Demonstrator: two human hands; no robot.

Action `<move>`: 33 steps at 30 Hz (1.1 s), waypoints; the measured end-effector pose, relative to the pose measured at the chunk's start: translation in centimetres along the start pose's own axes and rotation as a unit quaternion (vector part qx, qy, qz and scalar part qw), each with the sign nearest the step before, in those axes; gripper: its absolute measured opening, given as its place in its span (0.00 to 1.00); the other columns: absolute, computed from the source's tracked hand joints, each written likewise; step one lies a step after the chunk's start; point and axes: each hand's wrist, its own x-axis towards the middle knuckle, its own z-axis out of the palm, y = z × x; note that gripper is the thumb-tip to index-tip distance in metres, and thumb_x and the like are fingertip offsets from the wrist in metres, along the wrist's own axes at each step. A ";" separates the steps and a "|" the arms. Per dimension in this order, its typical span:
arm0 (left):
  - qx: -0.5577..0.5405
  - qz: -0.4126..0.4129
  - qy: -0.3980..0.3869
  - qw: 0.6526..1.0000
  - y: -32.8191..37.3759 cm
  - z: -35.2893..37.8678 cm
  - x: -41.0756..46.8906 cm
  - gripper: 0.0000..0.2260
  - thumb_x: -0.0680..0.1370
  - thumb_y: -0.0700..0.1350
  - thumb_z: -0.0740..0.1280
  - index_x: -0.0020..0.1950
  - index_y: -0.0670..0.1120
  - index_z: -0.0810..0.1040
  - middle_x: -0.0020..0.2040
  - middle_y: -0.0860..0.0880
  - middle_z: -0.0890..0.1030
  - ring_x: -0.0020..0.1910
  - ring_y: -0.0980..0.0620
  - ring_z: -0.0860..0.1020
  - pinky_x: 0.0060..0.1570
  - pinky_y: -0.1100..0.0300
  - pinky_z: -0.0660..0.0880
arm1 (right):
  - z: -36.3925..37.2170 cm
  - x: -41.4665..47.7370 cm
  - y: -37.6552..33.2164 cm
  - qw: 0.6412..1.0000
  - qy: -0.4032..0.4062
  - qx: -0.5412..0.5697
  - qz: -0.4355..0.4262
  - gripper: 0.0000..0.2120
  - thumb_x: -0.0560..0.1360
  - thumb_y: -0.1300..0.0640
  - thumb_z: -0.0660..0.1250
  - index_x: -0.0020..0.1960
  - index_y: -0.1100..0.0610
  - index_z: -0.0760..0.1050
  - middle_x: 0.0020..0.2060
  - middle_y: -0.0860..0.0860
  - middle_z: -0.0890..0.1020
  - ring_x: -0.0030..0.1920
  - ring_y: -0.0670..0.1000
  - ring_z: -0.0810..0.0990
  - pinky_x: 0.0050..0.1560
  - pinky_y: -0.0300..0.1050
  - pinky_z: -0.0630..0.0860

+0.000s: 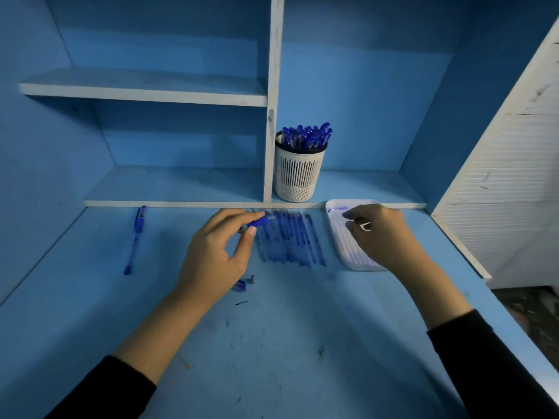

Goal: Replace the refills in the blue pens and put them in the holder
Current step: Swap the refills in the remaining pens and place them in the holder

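My left hand (217,252) pinches a blue pen barrel (261,221) between thumb and fingers, above the left end of a row of several blue refills (290,237) lying on the desk. My right hand (381,234) hovers over a white tray (344,249) at the right, fingers curled; whether it holds anything I cannot tell. A white slotted holder (298,173) full of blue pens stands on the low shelf behind. One whole blue pen (136,237) lies at the far left. A small blue cap (240,285) and a metal tip (251,279) lie under my left wrist.
The blue desk (272,343) is ink-stained in front. A white shelf divider (272,101) rises just left of the holder. A white ribbed cabinet side (499,176) borders the desk at the right.
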 end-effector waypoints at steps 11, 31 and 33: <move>-0.074 0.001 -0.035 0.997 5.4 6.9 0.2 0.10 0.78 0.38 0.66 0.56 0.45 0.83 0.51 0.52 0.81 0.50 0.57 0.79 0.55 0.64 0.74 | 0.4 -1.5 4.1 0.985 -0.010 -0.167 0.050 0.06 0.71 0.69 0.60 0.37 0.62 0.71 0.42 0.63 0.79 0.37 0.57 0.69 0.36 0.44 0.62; -0.062 0.028 -0.043 0.997 5.7 7.8 -1.0 0.11 0.78 0.36 0.67 0.59 0.45 0.82 0.51 0.53 0.79 0.49 0.59 0.78 0.52 0.67 0.74 | 0.0 -1.4 3.4 0.997 -0.018 -0.063 0.048 0.12 0.73 0.67 0.62 0.52 0.62 0.82 0.50 0.58 0.82 0.51 0.57 0.79 0.49 0.46 0.75; -0.062 0.026 -0.045 0.997 5.6 7.8 -1.0 0.11 0.78 0.36 0.67 0.59 0.44 0.82 0.51 0.52 0.79 0.49 0.58 0.78 0.52 0.66 0.75 | -0.1 -1.3 3.4 0.997 -0.024 -0.060 0.052 0.12 0.74 0.66 0.62 0.53 0.60 0.82 0.51 0.57 0.82 0.51 0.56 0.79 0.50 0.45 0.75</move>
